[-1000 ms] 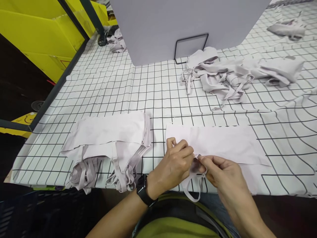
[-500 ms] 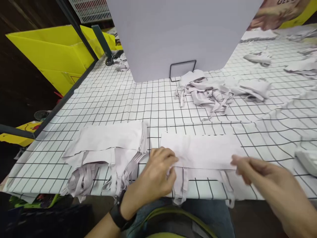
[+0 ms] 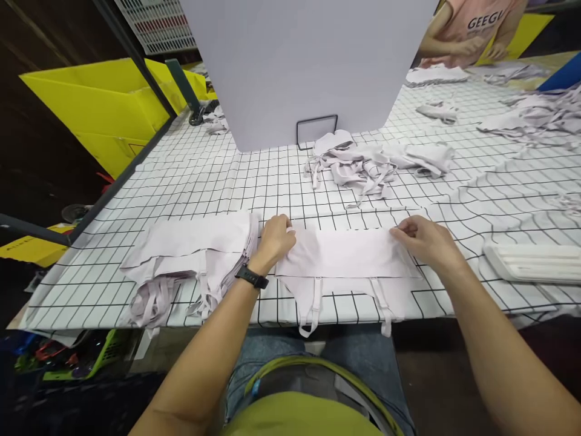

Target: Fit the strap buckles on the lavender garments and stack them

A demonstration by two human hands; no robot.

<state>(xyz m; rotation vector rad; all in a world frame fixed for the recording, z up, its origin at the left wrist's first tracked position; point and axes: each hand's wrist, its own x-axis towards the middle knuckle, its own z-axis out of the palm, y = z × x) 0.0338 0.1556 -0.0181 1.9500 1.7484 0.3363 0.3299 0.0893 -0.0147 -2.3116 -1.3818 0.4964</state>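
A pale lilac strappy top (image 3: 349,254) lies flat in front of me, its band away from me and two straps hanging toward the table's front edge. My left hand (image 3: 276,239), with a black watch on the wrist, is closed in a pinch at its far left corner. At the far right corner my right hand (image 3: 422,239) pinches the fabric between thumb and fingers. Just left of my left hand lies a stack of similar tops (image 3: 190,242), their straps bunched at the near side.
A large grey-white board (image 3: 304,66) stands behind, with a loose heap of tops (image 3: 363,163) at its foot. On the right lies a white ribbed plastic object (image 3: 535,263). Yellow boxes (image 3: 104,103) stand at left. Across the table is another person (image 3: 476,30).
Both hands have moved away from me, from the near part of the top to its far corners. The view has shifted, bringing more of the right side and the other person into sight.
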